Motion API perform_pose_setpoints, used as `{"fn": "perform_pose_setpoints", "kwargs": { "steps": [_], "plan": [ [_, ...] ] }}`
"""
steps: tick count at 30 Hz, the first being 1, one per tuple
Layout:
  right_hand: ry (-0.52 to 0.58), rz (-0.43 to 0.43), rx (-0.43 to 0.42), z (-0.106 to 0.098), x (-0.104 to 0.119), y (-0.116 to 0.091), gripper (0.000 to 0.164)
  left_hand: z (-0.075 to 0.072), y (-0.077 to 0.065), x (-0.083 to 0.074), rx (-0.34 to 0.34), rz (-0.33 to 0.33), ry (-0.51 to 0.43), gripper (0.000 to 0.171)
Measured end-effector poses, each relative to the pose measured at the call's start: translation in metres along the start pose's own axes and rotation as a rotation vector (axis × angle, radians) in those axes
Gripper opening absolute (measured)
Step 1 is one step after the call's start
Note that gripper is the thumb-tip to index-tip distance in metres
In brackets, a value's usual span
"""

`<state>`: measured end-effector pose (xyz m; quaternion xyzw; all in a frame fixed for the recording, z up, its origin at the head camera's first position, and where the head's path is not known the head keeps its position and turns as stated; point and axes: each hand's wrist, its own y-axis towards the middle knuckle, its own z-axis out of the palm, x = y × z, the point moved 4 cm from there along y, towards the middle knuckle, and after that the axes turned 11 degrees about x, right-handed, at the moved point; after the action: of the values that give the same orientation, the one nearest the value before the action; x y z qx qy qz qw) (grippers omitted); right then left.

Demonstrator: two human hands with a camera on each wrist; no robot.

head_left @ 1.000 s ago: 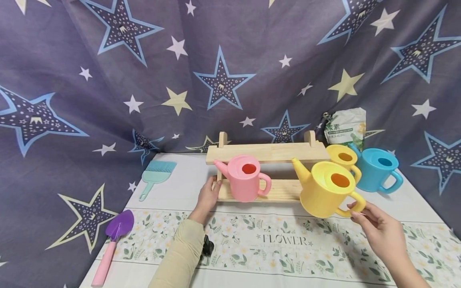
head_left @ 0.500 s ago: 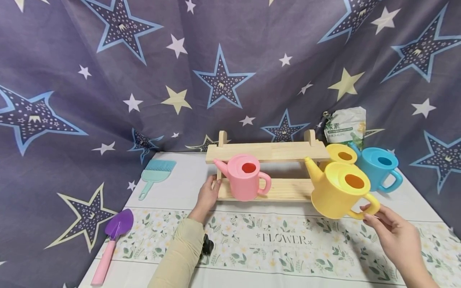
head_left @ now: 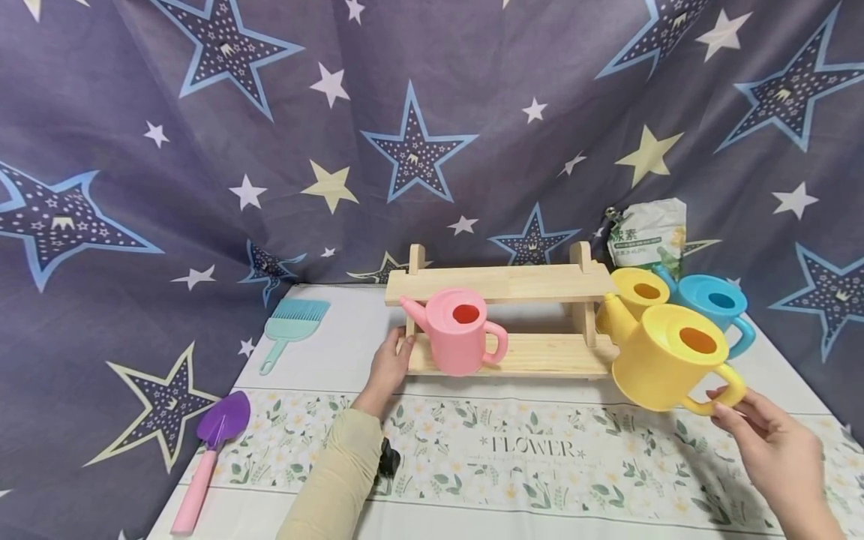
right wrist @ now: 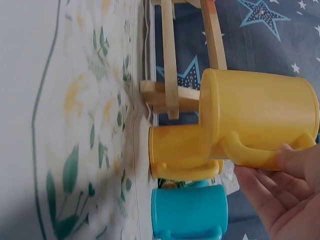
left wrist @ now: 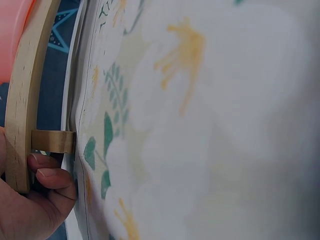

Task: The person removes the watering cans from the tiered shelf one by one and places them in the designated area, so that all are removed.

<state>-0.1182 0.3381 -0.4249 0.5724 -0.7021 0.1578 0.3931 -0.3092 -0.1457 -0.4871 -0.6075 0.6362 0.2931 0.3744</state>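
My right hand [head_left: 776, 442] pinches the handle of a yellow watering can [head_left: 664, 360], held up off the table with its spout toward the left. In the right wrist view the thumb and fingers close round that can's handle [right wrist: 255, 156]. A two-tier wooden shelf [head_left: 502, 283] stands at the middle; my left hand [head_left: 391, 367] grips the left end of its lower board. In the left wrist view, fingers [left wrist: 52, 177] curl under the board [left wrist: 22, 115]. On the lower board sits a pink watering can [head_left: 457, 341], spout to the left.
A second yellow watering can [head_left: 634, 289] and a blue watering can [head_left: 715, 304] stand right of the shelf, before a white bag [head_left: 648, 236]. To the left lie a teal brush [head_left: 293, 326] and a purple trowel with a pink handle [head_left: 212, 457]. A starry curtain [head_left: 270, 150] hangs behind.
My right hand has carried the yellow watering can to the right, past the end of the lower board. The left hand and the shelf have stayed in place.
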Motion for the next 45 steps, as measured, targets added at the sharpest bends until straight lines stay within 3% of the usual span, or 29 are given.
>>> {"fn": "perform_pose_setpoints", "kwargs": {
  "steps": [14,31,39,45],
  "plan": [
    [-0.04,0.091,-0.003,-0.004,-0.023,0.003,0.037,0.001,0.0,0.0,0.002,-0.01,-0.002,0.039],
    [-0.064,0.083,0.045,0.005,-0.044,0.011,0.037,0.001,-0.001,-0.001,0.01,-0.013,-0.014,0.04],
    [-0.073,0.187,0.093,0.012,-0.054,0.013,0.04,0.002,0.0,0.0,0.014,-0.017,-0.01,0.04],
    [-0.094,0.214,0.103,0.014,-0.055,0.017,0.042,0.001,0.0,0.0,0.009,-0.01,-0.005,0.04]
  ]
}}
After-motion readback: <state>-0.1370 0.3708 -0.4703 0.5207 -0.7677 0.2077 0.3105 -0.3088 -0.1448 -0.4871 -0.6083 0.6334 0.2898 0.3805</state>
